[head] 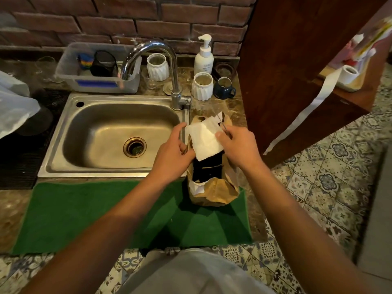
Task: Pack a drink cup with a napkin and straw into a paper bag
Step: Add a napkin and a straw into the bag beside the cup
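While the brown paper bag [214, 192] stands open on the green mat [106, 213] beside the sink [110, 132], the left hand [172, 153] pinches its rim. The right hand's [237, 145] grip is clamped on a white napkin [205, 139] and thin straw [222, 125] over the opening, above something dark inside.

The bag [214, 187] stands on the mat's [106, 213] right end, just right of the sink [63, 145]. A cup [210, 168] sits inside the bag. The napkin [204, 139] lies over the bag's mouth, between the left hand [171, 149] and the right hand [237, 143]. The tap [161, 66] rises behind the sink. Left of it is a tub [72, 79]; right of it stand two jars [201, 85], a mug [224, 88] and a soap bottle [204, 56].
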